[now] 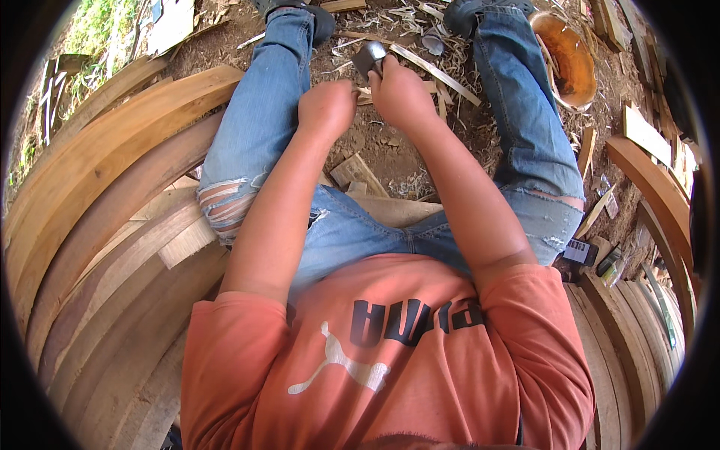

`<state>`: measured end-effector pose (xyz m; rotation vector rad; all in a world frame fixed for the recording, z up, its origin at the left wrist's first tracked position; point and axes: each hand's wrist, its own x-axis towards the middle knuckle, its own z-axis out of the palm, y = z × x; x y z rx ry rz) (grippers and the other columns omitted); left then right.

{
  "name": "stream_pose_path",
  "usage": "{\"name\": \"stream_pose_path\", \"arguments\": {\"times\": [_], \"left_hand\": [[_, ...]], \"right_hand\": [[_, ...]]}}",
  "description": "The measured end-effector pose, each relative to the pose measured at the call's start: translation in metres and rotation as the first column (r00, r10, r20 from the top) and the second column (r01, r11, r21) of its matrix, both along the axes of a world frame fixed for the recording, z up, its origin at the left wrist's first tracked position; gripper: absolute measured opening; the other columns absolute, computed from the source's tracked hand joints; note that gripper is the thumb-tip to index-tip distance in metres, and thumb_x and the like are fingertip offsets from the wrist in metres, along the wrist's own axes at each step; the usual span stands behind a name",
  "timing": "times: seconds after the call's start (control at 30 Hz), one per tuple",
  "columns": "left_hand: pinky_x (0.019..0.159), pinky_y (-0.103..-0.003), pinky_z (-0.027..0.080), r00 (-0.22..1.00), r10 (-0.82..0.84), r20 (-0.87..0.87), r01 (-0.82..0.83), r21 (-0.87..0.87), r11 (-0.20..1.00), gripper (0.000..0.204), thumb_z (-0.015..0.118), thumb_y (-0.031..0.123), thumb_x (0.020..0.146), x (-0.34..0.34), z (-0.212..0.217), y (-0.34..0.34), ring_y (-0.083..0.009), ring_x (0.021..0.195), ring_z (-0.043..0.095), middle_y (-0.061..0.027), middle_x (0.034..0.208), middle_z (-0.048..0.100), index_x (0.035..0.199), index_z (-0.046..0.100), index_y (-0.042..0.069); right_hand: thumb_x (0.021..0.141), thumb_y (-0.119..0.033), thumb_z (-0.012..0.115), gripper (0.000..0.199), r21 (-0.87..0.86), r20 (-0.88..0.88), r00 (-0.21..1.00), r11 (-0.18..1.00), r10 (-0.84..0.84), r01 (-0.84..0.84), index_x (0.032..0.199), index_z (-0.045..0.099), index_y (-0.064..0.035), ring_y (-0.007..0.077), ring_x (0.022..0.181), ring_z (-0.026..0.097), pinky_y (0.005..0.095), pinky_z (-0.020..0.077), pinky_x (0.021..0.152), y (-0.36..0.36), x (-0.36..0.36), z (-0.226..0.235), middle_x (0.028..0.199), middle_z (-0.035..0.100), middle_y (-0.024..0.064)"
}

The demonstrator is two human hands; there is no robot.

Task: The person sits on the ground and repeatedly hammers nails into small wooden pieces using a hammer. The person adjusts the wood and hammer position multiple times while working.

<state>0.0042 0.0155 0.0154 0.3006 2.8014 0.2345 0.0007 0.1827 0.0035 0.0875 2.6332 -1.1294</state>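
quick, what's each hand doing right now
left hand: closed fist, contents hidden.
right hand: closed on a metal blade tool.

hands: 2, left hand (326,107), right hand (400,91) | metal blade (371,56): 1, at right hand | orange bowl (571,61): 1, right of blade

1. The ground (375,146) is bare brown dirt strewn with pale wood shavings (420,45) and offcuts.
2. Long, weathered wooden planks (112,225) lie side by side across the left of the view.
3. More planks (637,337) lie at the lower right, with a brown board (652,187) above them.
4. A round orange-brown bowl (574,60) sits on the dirt at the upper right.
5. Green grass (97,22) shows at the upper left.
6. Bright daylight falls over the scene, outdoors.
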Motion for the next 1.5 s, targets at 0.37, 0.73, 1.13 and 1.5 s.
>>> {"name": "stream_pose_path", "arguments": {"times": [0.37, 0.73, 1.13, 1.5], "left_hand": [[0.083, -0.055, 0.056, 0.998, 0.029, 0.058, -0.028, -0.020, 0.999, 0.024, 0.063, 0.027, 0.100, -0.002, 0.000, -0.001, -0.0426, 0.094, 0.072, -0.0217, 0.097, 0.076, 0.099, 0.075, 0.007], [0.079, -0.053, 0.057, 0.999, 0.036, 0.018, -0.036, -0.006, 0.999, 0.022, 0.064, 0.025, 0.099, -0.002, -0.002, -0.004, -0.0402, 0.089, 0.074, -0.0192, 0.092, 0.076, 0.094, 0.076, 0.008], [0.080, -0.053, 0.057, 0.999, 0.029, 0.041, -0.028, -0.014, 1.000, 0.025, 0.064, 0.029, 0.101, -0.003, -0.001, -0.004, -0.0409, 0.092, 0.073, -0.0193, 0.094, 0.076, 0.098, 0.076, 0.007], [0.080, -0.054, 0.057, 0.998, 0.049, 0.044, -0.048, -0.022, 0.999, 0.024, 0.065, 0.030, 0.100, -0.004, -0.003, -0.005, -0.0416, 0.092, 0.073, -0.0195, 0.097, 0.076, 0.102, 0.076, 0.008]], "right_hand": [[0.100, -0.023, 0.063, 0.028, 0.121, 0.098, 0.986, 0.981, 0.137, -0.149, 0.116, 0.061, 0.0007, 0.0433, 0.101, 0.074, 0.0543, 0.0570, 0.088, -0.018, 0.004, -0.009, 0.105, 0.075, 0.0259], [0.101, -0.019, 0.060, 0.033, 0.186, 0.347, 0.927, 0.959, 0.140, -0.215, 0.128, 0.060, 0.0007, 0.0402, 0.114, 0.072, 0.0513, 0.0566, 0.096, -0.003, -0.001, -0.051, 0.117, 0.075, 0.0249], [0.106, -0.028, 0.056, 0.031, 0.009, 0.162, 0.987, 1.000, 0.020, -0.022, 0.118, 0.059, 0.0005, 0.0458, 0.100, 0.071, 0.0562, 0.0544, 0.089, -0.007, 0.005, -0.010, 0.104, 0.074, 0.0268], [0.100, -0.020, 0.063, 0.026, 0.108, 0.103, 0.986, 0.984, 0.129, -0.140, 0.115, 0.060, 0.0004, 0.0435, 0.099, 0.074, 0.0538, 0.0571, 0.086, -0.010, -0.003, -0.019, 0.101, 0.075, 0.0251]]}}
